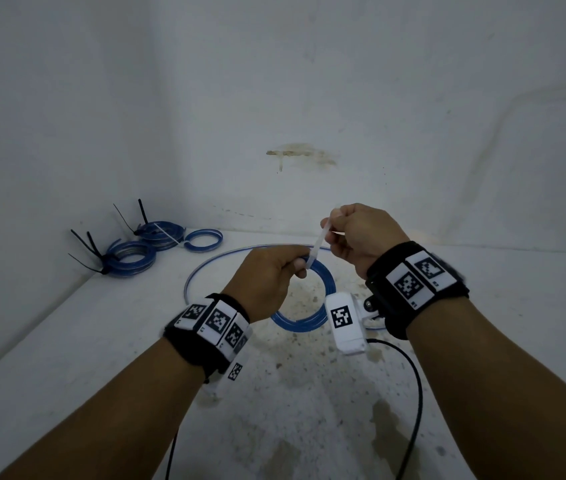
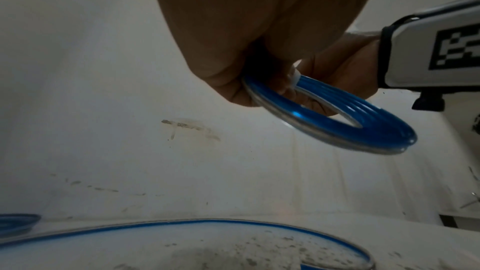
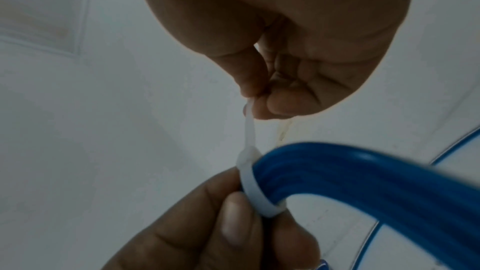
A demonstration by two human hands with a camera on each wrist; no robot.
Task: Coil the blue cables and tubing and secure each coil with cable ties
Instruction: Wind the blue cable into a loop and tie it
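A coil of blue tubing point(image 1: 323, 292) point(image 2: 345, 124) point(image 3: 363, 182) hangs above the table in my left hand point(image 1: 274, 275) point(image 2: 233, 52) point(image 3: 207, 233), whose fingers grip it at the top. A white cable tie point(image 1: 318, 245) point(image 3: 255, 188) loops round the coil beside those fingers. Its tail point(image 3: 248, 128) runs up to my right hand point(image 1: 357, 230) point(image 3: 285, 69), which pinches it between thumb and fingers. A loose single loop of blue tubing point(image 1: 205, 268) point(image 2: 207, 223) lies on the table under the hands.
Three blue coils point(image 1: 156, 244) lie at the back left corner, two of them bound with black cable ties point(image 1: 94, 251). White walls close the table point(image 1: 66, 341) at back and left. A black cord point(image 1: 413, 382) runs off my right wrist camera point(image 1: 343, 320).
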